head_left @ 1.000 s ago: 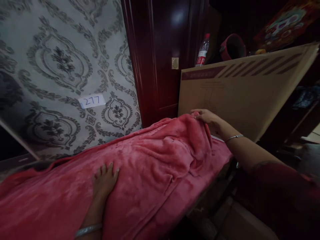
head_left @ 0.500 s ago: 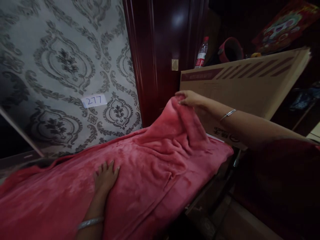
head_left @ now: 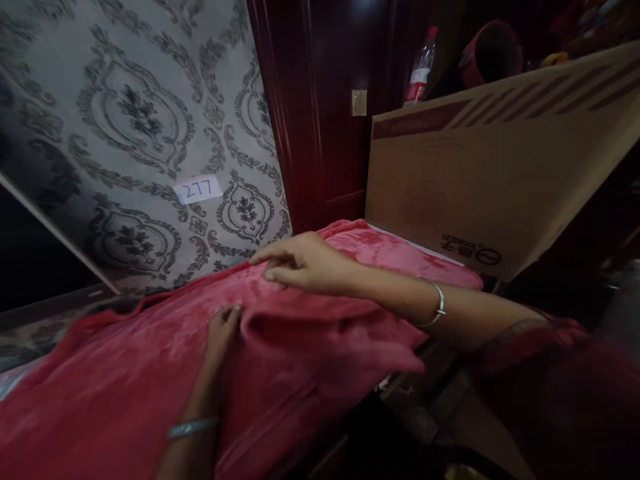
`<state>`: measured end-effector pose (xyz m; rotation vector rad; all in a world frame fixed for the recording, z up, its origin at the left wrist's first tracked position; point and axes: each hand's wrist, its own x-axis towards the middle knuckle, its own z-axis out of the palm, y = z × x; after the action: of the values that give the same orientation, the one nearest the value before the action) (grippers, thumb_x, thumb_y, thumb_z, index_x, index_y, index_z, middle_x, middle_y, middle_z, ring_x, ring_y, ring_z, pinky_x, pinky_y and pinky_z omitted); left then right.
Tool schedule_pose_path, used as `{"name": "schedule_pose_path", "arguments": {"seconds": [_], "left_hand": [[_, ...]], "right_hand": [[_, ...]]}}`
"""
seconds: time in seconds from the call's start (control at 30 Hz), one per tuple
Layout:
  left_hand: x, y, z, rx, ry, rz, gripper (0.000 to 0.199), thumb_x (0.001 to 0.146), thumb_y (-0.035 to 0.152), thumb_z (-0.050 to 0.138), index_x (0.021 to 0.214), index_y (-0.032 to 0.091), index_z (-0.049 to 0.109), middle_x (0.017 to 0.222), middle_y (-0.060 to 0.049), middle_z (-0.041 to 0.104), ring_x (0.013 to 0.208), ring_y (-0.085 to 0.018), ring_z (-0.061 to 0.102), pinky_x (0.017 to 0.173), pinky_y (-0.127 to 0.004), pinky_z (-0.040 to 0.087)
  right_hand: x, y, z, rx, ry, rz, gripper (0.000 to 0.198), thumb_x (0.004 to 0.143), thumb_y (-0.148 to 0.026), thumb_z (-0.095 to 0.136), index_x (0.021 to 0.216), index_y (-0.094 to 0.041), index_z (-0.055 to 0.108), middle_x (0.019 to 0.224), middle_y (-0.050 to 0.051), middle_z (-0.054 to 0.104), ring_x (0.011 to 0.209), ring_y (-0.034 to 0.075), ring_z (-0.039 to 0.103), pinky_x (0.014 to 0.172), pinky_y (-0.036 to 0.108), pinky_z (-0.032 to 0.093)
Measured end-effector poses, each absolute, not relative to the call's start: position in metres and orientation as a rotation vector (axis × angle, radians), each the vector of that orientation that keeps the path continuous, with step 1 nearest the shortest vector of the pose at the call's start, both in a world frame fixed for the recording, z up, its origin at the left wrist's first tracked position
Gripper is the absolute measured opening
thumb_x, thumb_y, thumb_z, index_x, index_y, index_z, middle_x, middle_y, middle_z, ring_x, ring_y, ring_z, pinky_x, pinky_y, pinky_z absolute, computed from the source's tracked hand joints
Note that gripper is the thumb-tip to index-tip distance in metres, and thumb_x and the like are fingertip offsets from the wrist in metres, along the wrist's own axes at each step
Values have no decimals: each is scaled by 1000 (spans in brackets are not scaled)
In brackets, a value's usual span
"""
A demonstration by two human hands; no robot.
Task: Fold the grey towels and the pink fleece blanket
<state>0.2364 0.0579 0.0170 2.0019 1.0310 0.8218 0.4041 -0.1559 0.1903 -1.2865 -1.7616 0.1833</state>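
A red plush blanket (head_left: 150,373) lies spread over a long surface, its right part folded over to the left in a thick, loose roll. My left hand (head_left: 223,330) rests on the blanket at the left end of this fold, fingers curled in and closed on the fabric. Over the fold hovers my right hand (head_left: 305,263), index finger and thumb apart and nothing visible between them. Its other fingers are partly hidden behind the thumb. Each wrist wears a bangle.
Behind the blanket are a patterned wall with a "277" label (head_left: 199,189) and a dark red door panel (head_left: 330,133). At the right stands a large cardboard box (head_left: 425,180), with a red-capped plastic bottle (head_left: 421,67) and a round red item (head_left: 490,53) by its top edge.
My right hand has come left and down from the raised blanket corner and let it go. The blanket's right part now lies folded over. My left hand's spread fingers have curled onto the fabric.
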Motion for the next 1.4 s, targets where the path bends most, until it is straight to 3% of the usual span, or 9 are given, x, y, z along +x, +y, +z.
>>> {"name": "schedule_pose_path", "arguments": {"seconds": [0.17,0.3,0.43,0.6,0.77,1.03,1.17,1.27,1.4], "left_hand": [[209,2,20,1679,831,493,64,71,67,59,109,15,60,71,-5,69,57,-21,65,52,-32,51],[188,-53,7,2099,861,863,37,82,53,57,96,20,67,86,-7,73,79,-23,69,73,-35,56],[193,-115,-13,2608,322,841,23,94,30,49,89,24,70,83,-6,71,76,-20,67,72,-32,54],[238,-159,-52,3026,-311,390,39,92,21,55,131,24,63,133,-12,65,120,-27,60,101,-45,48],[266,-160,-74,3307,-433,200,58,95,27,48,153,26,43,162,-9,39,144,-32,37,109,-55,36],[277,-164,-58,3255,-692,420,32,94,27,53,120,17,69,142,-15,59,128,-32,51,104,-49,37],[290,-171,-39,2790,-358,455,24,96,17,44,99,17,68,107,-11,72,97,-22,63,89,-37,47],[307,-165,-7,2245,52,460,26,98,21,38,99,20,64,91,-5,71,84,-18,63,78,-30,48],[326,-149,31,1897,169,425,15,86,31,57,91,19,64,85,0,66,81,-17,59,72,-27,45]], "right_hand": [[483,-190,149,-1397,-1298,186,24,86,-27,63,103,-14,73,85,4,73,64,12,65,62,25,54],[551,-244,73,-1667,-941,91,24,82,-29,62,96,-14,73,76,6,71,63,15,64,63,30,56],[571,-301,-9,-1902,-899,-16,31,77,-27,57,101,-18,74,97,9,75,89,25,70,82,41,58],[586,-333,-61,-2070,-1232,-112,75,57,-12,50,130,-20,67,139,11,62,131,30,54,114,55,37],[606,-329,-80,-2157,-1316,-255,67,71,-10,49,135,-23,65,139,11,62,130,28,56,113,57,38],[605,-321,-93,-2028,-1210,-398,36,88,-22,45,109,-24,75,122,11,71,114,27,65,101,51,49],[594,-314,-64,-1901,-1030,-377,27,91,-31,42,88,-23,67,90,8,72,87,24,66,82,41,54],[578,-302,-21,-1844,-950,-369,25,93,-36,39,83,-22,58,75,3,65,71,20,60,69,32,49],[555,-281,35,-1907,-1040,-383,19,84,-37,49,73,-22,53,67,1,58,62,17,51,59,28,38]]}}
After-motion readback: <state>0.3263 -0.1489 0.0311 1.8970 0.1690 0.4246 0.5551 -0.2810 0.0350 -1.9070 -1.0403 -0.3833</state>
